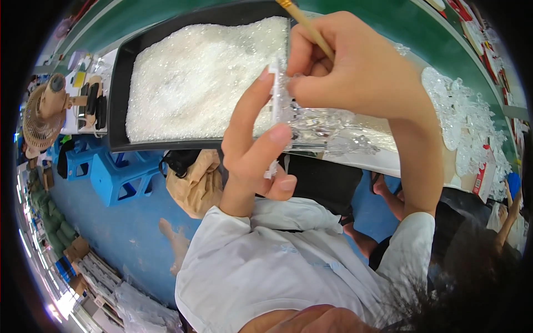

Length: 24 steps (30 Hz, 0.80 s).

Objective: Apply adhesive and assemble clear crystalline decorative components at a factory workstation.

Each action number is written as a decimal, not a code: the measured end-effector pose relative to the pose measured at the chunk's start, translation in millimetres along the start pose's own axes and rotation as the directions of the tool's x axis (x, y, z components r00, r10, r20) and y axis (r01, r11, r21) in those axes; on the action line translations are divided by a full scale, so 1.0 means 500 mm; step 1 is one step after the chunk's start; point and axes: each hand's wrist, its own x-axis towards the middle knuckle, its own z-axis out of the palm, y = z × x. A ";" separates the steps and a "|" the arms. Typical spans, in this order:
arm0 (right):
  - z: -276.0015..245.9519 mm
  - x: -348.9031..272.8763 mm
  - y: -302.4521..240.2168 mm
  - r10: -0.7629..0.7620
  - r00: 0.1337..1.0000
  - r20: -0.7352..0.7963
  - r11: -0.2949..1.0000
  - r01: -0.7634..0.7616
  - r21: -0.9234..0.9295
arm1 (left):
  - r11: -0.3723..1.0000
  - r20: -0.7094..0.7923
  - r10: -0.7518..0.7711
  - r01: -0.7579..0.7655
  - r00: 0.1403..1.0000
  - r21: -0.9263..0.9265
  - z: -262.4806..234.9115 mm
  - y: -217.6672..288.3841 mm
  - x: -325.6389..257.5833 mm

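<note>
My left hand (252, 141) is closed over the tray's right side, its index finger and thumb on a small clear-and-white plastic piece (276, 94). My right hand (347, 66) grips a thin tan stick (311, 30) with a gold band, like a brush handle; its far end runs out of view. The right fingertips come close to the plastic piece, and whether they touch it I cannot tell. A small clear bit (271, 169) shows by the left hand's lower fingers. Left of my hands, a black tray (119, 94) holds sparkling white granules (194, 77).
Clear plastic pieces (327, 130) lie below my right hand, with a larger heap (466, 122) farther right. A beige fan (44, 108) and blue stools (119, 175) are at left. A brown paper bag (194, 186) sits below the tray. Another person's legs (383, 194) show at right.
</note>
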 end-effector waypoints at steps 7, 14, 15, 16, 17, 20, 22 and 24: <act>-0.074 0.007 -0.049 -0.110 0.990 -0.094 0.992 0.103 -0.074 | 0.997 -0.108 -0.005 0.013 0.994 0.075 -0.002 0.004 0.005; -0.227 0.123 -0.066 -0.417 0.860 -0.294 0.497 -0.055 -0.866 | 0.994 0.128 0.084 -0.074 0.988 -0.082 -0.012 0.074 -0.007; -0.240 0.142 -0.067 -0.420 0.870 -0.261 0.355 -0.107 -0.929 | 0.975 0.260 0.121 -0.065 0.958 -0.214 -0.007 0.085 0.006; -0.275 0.181 -0.050 -0.359 0.907 -0.218 0.232 -0.140 -0.963 | 0.954 0.329 0.169 -0.071 0.929 -0.291 0.013 0.097 0.001; -0.316 0.228 -0.013 -0.286 0.939 -0.192 0.100 -0.170 -0.980 | 0.925 0.388 0.225 -0.070 0.894 -0.374 0.043 0.104 -0.018; -0.348 0.344 0.160 -0.394 0.905 -0.163 0.084 -0.142 -0.986 | 0.943 0.681 0.207 0.042 0.703 -0.330 0.111 0.132 -0.114; -0.390 0.371 0.220 -0.166 0.944 -0.285 -0.007 -0.290 -0.957 | 0.959 0.821 0.168 0.101 0.546 -0.264 0.168 0.140 -0.173; -0.361 0.378 0.228 -0.162 0.933 -0.321 0.077 -0.313 -0.947 | 0.970 0.815 0.154 0.070 0.559 -0.231 0.205 0.131 -0.242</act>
